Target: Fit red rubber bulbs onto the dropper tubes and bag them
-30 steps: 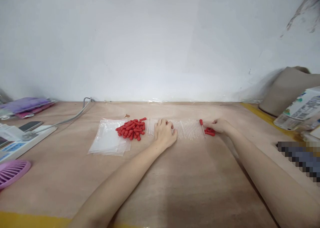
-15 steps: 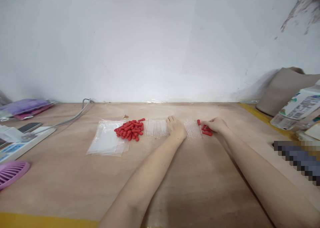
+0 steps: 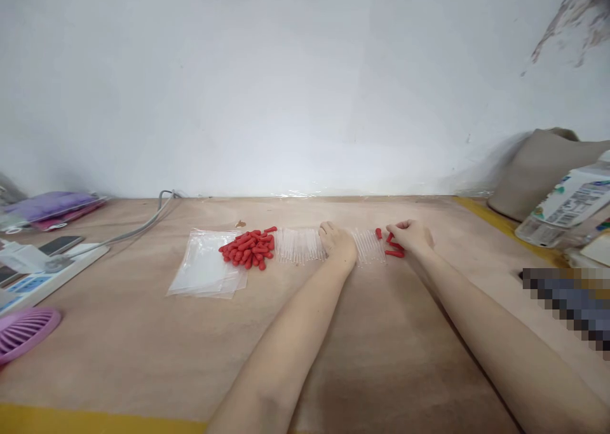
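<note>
A row of thin clear tubes [image 3: 298,244], like glass dropper pipettes, lies side by side on the table. My left hand [image 3: 337,242] rests over the middle of this row, its fingers bent and pressed together; what is under them is hidden. More clear tubes [image 3: 369,246] show to its right, and a red rubber bulb [image 3: 379,233] sits at the top of the end one. My right hand [image 3: 410,236] is closed in a pinch at a red bulb [image 3: 389,237], beside a few other loose red bulbs [image 3: 394,253]. A heap of red bulbs [image 3: 248,248] lies left of the row.
Clear plastic bags [image 3: 204,275] lie partly under the heap. At left are a power strip [image 3: 61,272], phone [image 3: 61,244], pink fan [image 3: 28,332] and purple pouch [image 3: 52,206]. A labelled bottle [image 3: 567,199] and beige object [image 3: 534,173] stand at right. A wall closes the back.
My right hand has shifted slightly, its fingertips now a little higher above the loose bulbs. The left hand stays almost in place on the tubes. The view has moved slightly.
</note>
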`<state>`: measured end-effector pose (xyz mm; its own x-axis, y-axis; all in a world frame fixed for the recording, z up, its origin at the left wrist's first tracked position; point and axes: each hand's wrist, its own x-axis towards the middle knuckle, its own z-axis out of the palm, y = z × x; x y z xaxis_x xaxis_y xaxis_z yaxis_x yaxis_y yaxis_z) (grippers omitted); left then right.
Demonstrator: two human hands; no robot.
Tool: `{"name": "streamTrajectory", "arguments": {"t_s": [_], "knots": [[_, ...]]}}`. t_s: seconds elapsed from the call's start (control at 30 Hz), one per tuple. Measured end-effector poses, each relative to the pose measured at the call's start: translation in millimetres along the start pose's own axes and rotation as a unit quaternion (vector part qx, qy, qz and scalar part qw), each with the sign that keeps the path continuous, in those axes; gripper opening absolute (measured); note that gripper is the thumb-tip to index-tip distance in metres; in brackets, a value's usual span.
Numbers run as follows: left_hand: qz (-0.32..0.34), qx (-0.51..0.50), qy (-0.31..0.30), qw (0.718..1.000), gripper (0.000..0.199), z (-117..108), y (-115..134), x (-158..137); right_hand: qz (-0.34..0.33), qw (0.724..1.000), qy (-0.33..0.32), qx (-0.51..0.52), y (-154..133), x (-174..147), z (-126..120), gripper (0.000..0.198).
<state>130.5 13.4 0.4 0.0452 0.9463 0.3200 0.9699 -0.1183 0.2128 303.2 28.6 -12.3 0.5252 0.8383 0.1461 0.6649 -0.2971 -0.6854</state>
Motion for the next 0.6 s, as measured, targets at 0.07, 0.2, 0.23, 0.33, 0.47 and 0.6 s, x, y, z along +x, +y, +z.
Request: {"name": "streamTrajectory", "arguments": {"t_s": [0.07, 0.2, 0.23, 0.33, 0.47, 0.6], "knots": [[0.008, -0.013, -0.002, 1.000, 0.016, -9, -7, -2, -0.008, 0.998, 0.037, 0.043, -1, -2, -1, 0.020], [0.115, -0.047, 0.019, 0.992, 0.016, -34, -43, -19, -0.056, 0.975, 0.081, 0.200, -11, -15, 1, 0.025], [0.167, -0.058, 0.031, 0.984, 0.016, -40, -57, -26, -0.072, 0.966, 0.078, 0.234, -15, -21, 3, 0.027], [0.267, -0.073, 0.023, 0.961, 0.016, -52, -99, -47, -0.128, 0.937, 0.043, 0.322, -32, -44, 16, 0.032], [0.265, -0.075, 0.009, 0.961, 0.018, -51, -141, -66, -0.164, 0.913, -0.069, 0.366, -49, -85, 38, 0.032], [0.290, -0.109, 0.039, 0.950, 0.023, -42, -156, -72, -0.298, 0.888, -0.156, 0.313, -48, -120, 44, 0.029]]}}
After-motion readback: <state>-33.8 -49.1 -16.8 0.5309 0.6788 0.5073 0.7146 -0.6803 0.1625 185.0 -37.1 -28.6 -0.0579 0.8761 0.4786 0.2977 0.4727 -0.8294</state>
